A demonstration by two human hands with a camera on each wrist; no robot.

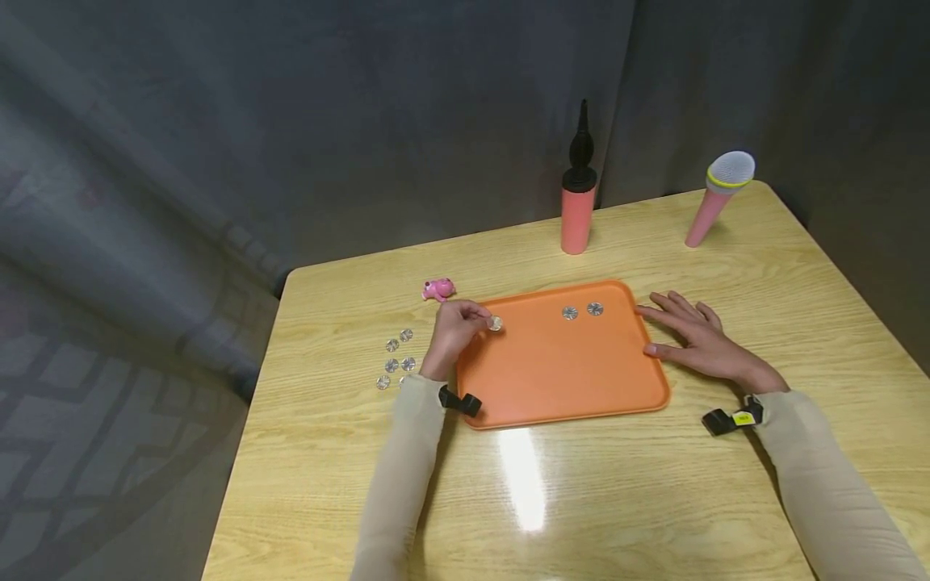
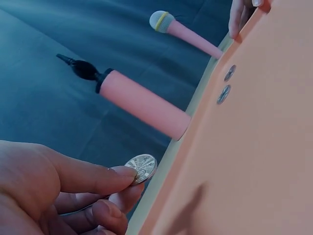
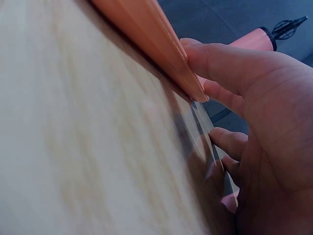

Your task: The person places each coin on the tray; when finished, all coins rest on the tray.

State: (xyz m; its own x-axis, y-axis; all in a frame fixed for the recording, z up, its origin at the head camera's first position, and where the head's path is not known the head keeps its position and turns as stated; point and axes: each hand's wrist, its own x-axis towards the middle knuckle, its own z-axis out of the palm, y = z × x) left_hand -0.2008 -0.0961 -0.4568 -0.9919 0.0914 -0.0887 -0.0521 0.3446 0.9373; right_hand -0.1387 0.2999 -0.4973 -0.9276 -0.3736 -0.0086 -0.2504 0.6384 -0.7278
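Between thumb and fingertips, my left hand (image 1: 454, 332) pinches a silver coin (image 2: 142, 168) above the upper left part of the orange tray (image 1: 559, 367). Two more silver coins, one a patterned coin (image 1: 570, 312) and beside it another coin (image 1: 596, 308), lie in the tray near its upper right corner. My right hand (image 1: 690, 337) spreads its fingers at the tray's right edge; in the right wrist view the thumb (image 3: 215, 61) touches the rim. Left of the tray, several loose coins (image 1: 392, 365) lie on the table, one partly hidden by the left forearm.
A small pink animal figure (image 1: 439, 290) lies just beyond the left hand. Behind the tray stands a pink hand pump (image 1: 577, 218) with a black nozzle. A pink toy microphone (image 1: 708, 214) stands at the back right of the wooden table (image 1: 617, 500).
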